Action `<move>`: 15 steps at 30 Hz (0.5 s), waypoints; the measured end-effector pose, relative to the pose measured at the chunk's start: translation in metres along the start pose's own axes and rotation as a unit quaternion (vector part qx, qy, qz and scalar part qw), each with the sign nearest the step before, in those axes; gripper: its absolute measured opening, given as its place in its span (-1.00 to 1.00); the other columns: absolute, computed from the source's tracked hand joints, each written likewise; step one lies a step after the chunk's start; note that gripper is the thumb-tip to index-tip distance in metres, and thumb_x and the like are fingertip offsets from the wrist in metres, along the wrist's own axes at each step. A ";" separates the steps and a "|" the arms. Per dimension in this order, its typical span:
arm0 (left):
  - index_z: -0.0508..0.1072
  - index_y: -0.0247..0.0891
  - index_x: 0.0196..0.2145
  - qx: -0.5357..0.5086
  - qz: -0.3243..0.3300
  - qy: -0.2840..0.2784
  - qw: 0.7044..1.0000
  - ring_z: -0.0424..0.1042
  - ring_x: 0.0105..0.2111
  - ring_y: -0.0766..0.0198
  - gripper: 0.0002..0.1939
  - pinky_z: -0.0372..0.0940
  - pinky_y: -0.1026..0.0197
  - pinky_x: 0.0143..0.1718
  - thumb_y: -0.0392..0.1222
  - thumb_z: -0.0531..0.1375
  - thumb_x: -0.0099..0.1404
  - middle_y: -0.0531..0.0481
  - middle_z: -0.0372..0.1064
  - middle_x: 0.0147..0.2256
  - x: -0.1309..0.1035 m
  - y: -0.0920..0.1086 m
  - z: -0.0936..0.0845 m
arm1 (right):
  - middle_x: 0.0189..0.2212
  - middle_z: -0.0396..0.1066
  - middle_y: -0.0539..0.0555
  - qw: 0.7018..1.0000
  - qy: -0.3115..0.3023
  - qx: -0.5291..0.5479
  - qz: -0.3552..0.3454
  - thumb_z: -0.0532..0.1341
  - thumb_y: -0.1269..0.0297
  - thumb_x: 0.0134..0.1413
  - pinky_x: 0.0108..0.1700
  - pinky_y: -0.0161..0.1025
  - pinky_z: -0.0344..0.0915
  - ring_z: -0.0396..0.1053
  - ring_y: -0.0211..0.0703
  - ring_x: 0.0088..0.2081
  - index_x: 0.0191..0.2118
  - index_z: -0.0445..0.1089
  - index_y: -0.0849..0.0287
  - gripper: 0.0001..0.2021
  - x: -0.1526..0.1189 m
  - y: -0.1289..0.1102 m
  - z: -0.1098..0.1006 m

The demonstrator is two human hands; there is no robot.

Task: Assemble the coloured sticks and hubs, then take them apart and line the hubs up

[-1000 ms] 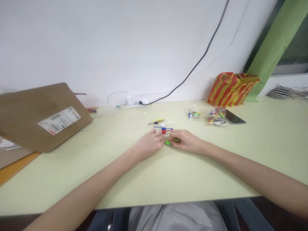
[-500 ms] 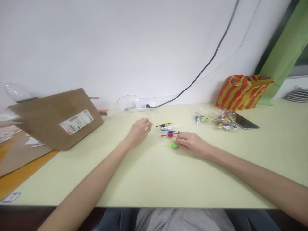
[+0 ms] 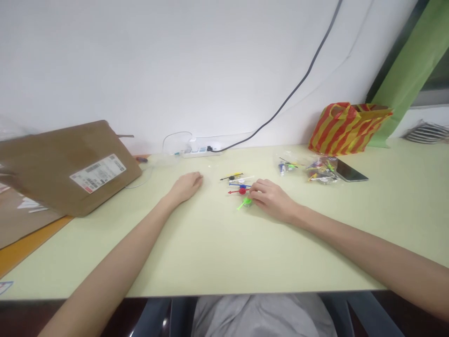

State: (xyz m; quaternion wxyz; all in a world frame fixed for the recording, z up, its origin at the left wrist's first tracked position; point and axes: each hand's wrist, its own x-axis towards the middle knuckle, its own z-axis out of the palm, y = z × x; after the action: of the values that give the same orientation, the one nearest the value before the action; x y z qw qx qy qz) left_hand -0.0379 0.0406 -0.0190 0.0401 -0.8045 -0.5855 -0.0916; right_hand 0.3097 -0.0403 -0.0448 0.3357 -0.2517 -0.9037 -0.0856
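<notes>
Between my hands, small plastic arrow spinners lie in a loose column on the pale table (image 3: pixel 196 252). The green spinner (image 3: pixel 247 201) is nearest me, tilted, with the fingers of my right hand (image 3: pixel 270 199) closed at its right end. Just beyond it lie a red spinner (image 3: pixel 242 191), a blue spinner (image 3: pixel 242 186) and a white spinner (image 3: pixel 241 180). Farthest back are a black spinner (image 3: pixel 231 178) and a yellow one partly behind it. My left hand (image 3: pixel 187 186) rests on the table to their left, fingers curled together, nothing visible in them.
Two clear bags of spinners (image 3: pixel 288 164) lie at the back right, beside a phone (image 3: pixel 351 170) and a striped bag (image 3: pixel 347 131). A cardboard mailer (image 3: pixel 70 168) stands on the left. A power strip (image 3: pixel 201 152) with a black cable sits against the wall.
My left hand has drawn away leftward from the spinners and its fingers have curled in. The green spinner has turned, its left end now pointing toward me, by my right hand.
</notes>
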 end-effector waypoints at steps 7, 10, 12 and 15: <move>0.41 -0.27 0.13 0.004 -0.042 -0.006 0.999 0.41 0.12 -0.19 -0.31 0.27 -0.13 0.13 0.36 -0.03 0.42 -0.35 0.33 0.19 -0.003 -0.003 0.002 | -0.18 0.47 0.16 0.999 0.045 0.017 0.010 0.07 0.58 0.27 -0.13 -0.14 0.26 0.36 -0.08 -0.17 -0.15 0.44 0.12 -0.73 -0.001 -0.002 0.000; 0.23 -0.28 0.32 -0.005 -0.023 -0.040 0.999 0.22 0.31 -0.18 -0.24 0.09 -0.16 0.29 0.35 -0.08 0.45 -0.36 0.15 0.35 -0.004 -0.006 0.008 | -0.15 0.47 0.17 0.999 0.033 0.024 0.006 0.08 0.58 0.26 -0.11 -0.12 0.26 0.36 -0.06 -0.15 -0.10 0.44 0.12 -0.72 -0.001 -0.004 0.001; 0.18 -0.30 0.36 -0.007 -0.021 -0.045 0.999 0.21 0.32 -0.18 -0.25 0.10 -0.16 0.29 0.31 -0.11 0.48 -0.38 0.16 0.35 -0.004 -0.007 0.009 | -0.13 0.47 0.18 0.999 0.025 0.025 0.011 0.09 0.57 0.26 -0.08 -0.10 0.26 0.36 -0.04 -0.13 -0.05 0.43 0.12 -0.71 -0.001 -0.005 0.001; 0.08 -0.31 0.42 -0.007 -0.020 -0.039 0.999 0.26 0.28 -0.21 -0.25 0.17 -0.16 0.22 0.25 -0.12 0.50 -0.39 0.20 0.32 -0.005 -0.008 0.006 | -0.09 0.48 0.19 0.999 0.000 0.032 0.028 0.08 0.55 0.29 -0.05 -0.08 0.26 0.36 -0.01 -0.07 0.01 0.42 0.12 -0.70 0.000 -0.007 0.001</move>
State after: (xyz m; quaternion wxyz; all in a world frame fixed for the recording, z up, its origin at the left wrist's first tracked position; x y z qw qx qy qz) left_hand -0.0465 0.0393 -0.0258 0.0099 -0.7960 -0.6017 -0.0655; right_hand 0.3059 -0.0457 -0.0449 0.3457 -0.2659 -0.8986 -0.0470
